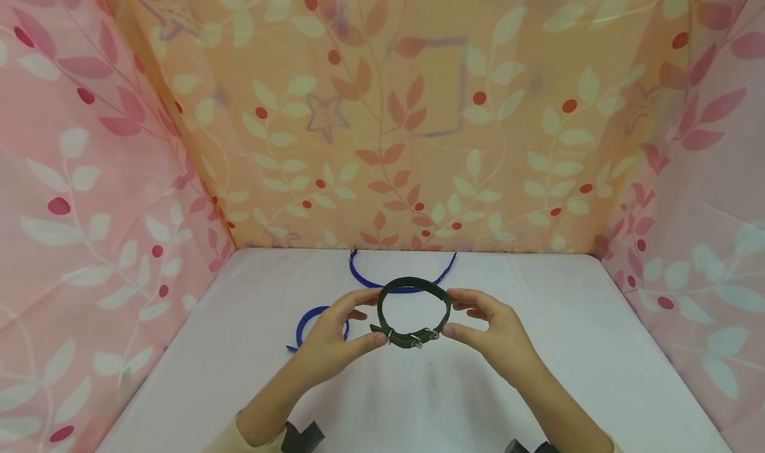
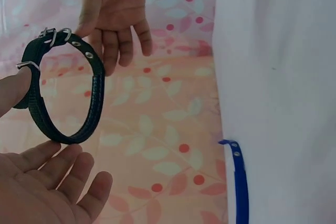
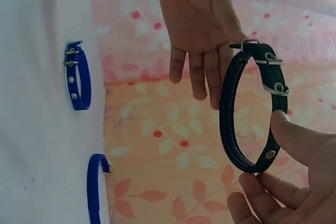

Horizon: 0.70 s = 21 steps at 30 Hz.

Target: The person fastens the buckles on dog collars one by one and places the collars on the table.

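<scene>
At six o'clock, nearest the wearer, two forearms reached up, and the left hand (image 1: 331,337) and right hand (image 1: 499,333) stood apart from each other, each pinching one side of a dark buckled collar (image 1: 412,282) between thumb below and fingers above. The collar hung between them, clear of the table, fastened into a ring with its metal buckle (image 1: 425,334) near six o'clock and its tail tip near eight. It looked light, and stiff enough to keep its round shape though likely to bend under a squeeze; little about it seemed fragile. The shiny lining might have been somewhat slippery, so the band at nine and three o'clock offered the surest hold, off the hard metal fittings. Beneath spread a table (image 1: 609,333) in smooth white covering. On it, toward nine o'clock and partly hidden by the left hand, lay a fastened blue collar (image 1: 307,315); farther off at twelve, an unfastened blue collar (image 1: 361,279) curved by the far edge. Pink leaf-patterned curtains (image 1: 119,194) closed both sides, and an orange curtain (image 1: 358,34) with faint purple stars backed the space.
</scene>
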Each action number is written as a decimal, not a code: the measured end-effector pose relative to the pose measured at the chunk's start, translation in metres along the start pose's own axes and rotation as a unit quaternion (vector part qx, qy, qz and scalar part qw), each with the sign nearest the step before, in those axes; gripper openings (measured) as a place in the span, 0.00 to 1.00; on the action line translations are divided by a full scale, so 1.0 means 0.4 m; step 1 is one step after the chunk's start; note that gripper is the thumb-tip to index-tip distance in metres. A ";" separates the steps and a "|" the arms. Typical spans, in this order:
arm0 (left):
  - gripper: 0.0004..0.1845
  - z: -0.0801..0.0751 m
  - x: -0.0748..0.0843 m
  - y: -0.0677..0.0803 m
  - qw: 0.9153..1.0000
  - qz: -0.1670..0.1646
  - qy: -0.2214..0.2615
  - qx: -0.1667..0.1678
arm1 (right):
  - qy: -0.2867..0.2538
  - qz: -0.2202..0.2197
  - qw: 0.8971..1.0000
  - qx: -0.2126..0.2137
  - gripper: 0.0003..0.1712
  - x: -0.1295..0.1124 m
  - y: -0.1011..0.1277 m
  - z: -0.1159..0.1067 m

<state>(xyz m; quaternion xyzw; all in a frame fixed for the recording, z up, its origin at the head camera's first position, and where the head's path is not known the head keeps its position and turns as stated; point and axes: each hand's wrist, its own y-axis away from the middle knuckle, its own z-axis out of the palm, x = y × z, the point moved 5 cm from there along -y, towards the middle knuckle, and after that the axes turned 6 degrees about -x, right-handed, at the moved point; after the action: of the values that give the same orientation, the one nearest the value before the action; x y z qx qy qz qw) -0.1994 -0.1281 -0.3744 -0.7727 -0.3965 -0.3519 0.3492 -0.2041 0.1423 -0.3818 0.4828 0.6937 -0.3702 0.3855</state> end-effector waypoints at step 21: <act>0.37 0.005 -0.112 -0.040 0.994 -0.080 -0.077 -0.020 | 0.055 -0.003 0.998 -0.007 0.35 0.088 -0.042 0.058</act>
<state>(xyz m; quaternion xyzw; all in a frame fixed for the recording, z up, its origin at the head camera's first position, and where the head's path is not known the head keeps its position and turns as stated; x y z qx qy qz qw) -0.2323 -0.1359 -0.4082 -0.7700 -0.4761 -0.3259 0.2726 -0.2244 0.1308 -0.4209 0.4981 0.7176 -0.3394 0.3490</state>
